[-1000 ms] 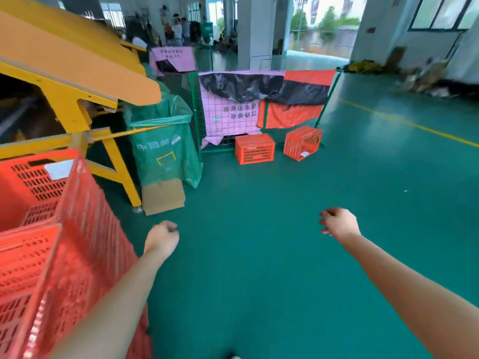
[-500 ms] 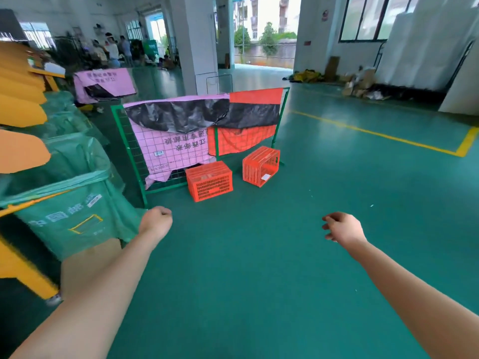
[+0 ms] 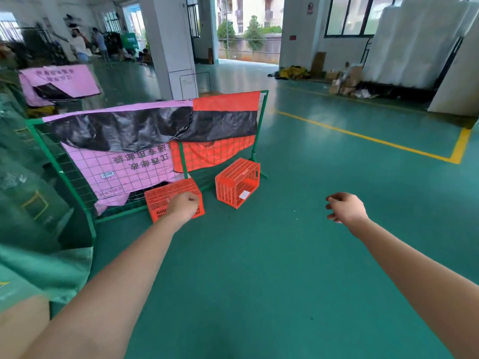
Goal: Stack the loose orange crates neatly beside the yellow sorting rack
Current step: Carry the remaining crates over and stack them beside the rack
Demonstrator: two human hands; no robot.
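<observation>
1. the green painted floor (image 3: 285,255) is stretching across a big warehouse hall. a yellow line (image 3: 363,137) is marking out a bay on the right, and a white pillar (image 3: 168,47) is standing at the back.
2. a green mesh fence (image 3: 62,174) is standing left of centre, with a pink sheet (image 3: 124,172), a black plastic sheet (image 3: 129,128) and an orange sheet (image 3: 225,101) hanging over it.
3. both orange crates are sitting on the floor at the foot of that fence. the left crate (image 3: 166,196) is lying flat. the right crate (image 3: 237,185) is tipped on its side just beside it, with a gap between them.
4. green bags (image 3: 26,203) are bulging along the left edge, cardboard boxes (image 3: 342,79) are piling up by the far right wall, and some blurry people (image 3: 77,45) are standing way back.
5. the left grip (image 3: 182,207) is curling into a fist and holding nothing. it's overlapping the front of the left crate in view, and i can't tell if it's touching.
6. the right grip (image 3: 346,207) is hanging over bare floor, fingers loosely curled and slightly apart. it's holding nothing, well apart from both crates.
</observation>
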